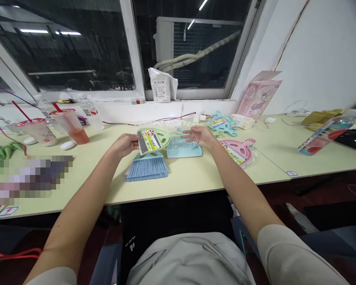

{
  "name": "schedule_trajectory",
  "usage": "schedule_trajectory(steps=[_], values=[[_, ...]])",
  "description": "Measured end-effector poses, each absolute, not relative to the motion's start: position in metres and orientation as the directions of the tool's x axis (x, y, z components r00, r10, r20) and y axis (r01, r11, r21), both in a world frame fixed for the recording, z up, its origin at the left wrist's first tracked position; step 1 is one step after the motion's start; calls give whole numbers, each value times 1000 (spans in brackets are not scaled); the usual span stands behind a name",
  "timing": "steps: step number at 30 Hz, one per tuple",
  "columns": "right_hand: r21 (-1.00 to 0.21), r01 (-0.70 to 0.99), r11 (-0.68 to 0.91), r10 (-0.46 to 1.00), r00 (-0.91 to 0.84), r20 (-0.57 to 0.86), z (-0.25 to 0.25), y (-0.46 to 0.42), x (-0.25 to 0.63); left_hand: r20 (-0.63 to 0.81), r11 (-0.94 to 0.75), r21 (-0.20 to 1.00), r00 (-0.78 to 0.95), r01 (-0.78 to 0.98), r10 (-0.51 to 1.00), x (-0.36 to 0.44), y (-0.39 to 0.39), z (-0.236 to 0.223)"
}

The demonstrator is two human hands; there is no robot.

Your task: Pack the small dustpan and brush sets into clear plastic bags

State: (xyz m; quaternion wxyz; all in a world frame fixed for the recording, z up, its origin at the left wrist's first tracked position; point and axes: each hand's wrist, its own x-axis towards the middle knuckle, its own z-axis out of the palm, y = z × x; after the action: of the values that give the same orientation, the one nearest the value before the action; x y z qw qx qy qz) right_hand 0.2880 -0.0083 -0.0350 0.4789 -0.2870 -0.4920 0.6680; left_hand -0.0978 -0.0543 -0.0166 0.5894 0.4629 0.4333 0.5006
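Nearest, a grey shirt (190, 257) and black trousers (172, 213) sit below the edge of a pale table (195, 178). Just past that edge lies a blue brush (146, 168), its bristles toward the person. Above its upper part, overlapping it in view, is the green set (156, 139), a labelled pan with grey bristles along one side. The left hand (126, 145) holds it by that bristled side, thumb and fingers closed together; its handle points right. Opposite, the right hand (203, 136) is wide, fingers spread and pointing toward the handle; whether they touch the clear film (191, 141) by them, I cannot tell. Between the hands, a blue pan (184, 152) rests on the table.

Right of the right hand lies a pink set (241, 152), partly behind the forearm, and further back a teal set (222, 123). Well to the left stand two cups (74, 128) with red straws; well to the right is a bottle (326, 136), tilted in view. Beyond, a pink box (259, 97) stands near the wall, and a white packet (162, 86) rests on the sill before dark windows (77, 47).
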Motion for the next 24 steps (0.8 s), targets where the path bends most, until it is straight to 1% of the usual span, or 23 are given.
schedule_trajectory(steps=[6,14,19,22,24], values=[[-946,-321,-53,916,-392,82,-40,-15,279,-43,71,974,134,-213,990,-96,-55,-16],[-951,-307,-48,901,-425,91,-41,-22,265,-99,137,965,174,-223,980,-82,-59,-19],[-951,-299,-80,885,-461,70,-39,-29,257,-134,176,944,164,-278,977,-70,-65,-18],[-951,-299,-81,898,-437,60,-38,-32,252,-164,206,933,160,-295,973,-66,-67,-17],[-945,-321,-63,914,-400,75,-38,-32,249,-160,202,934,160,-296,974,-65,-69,-17]])
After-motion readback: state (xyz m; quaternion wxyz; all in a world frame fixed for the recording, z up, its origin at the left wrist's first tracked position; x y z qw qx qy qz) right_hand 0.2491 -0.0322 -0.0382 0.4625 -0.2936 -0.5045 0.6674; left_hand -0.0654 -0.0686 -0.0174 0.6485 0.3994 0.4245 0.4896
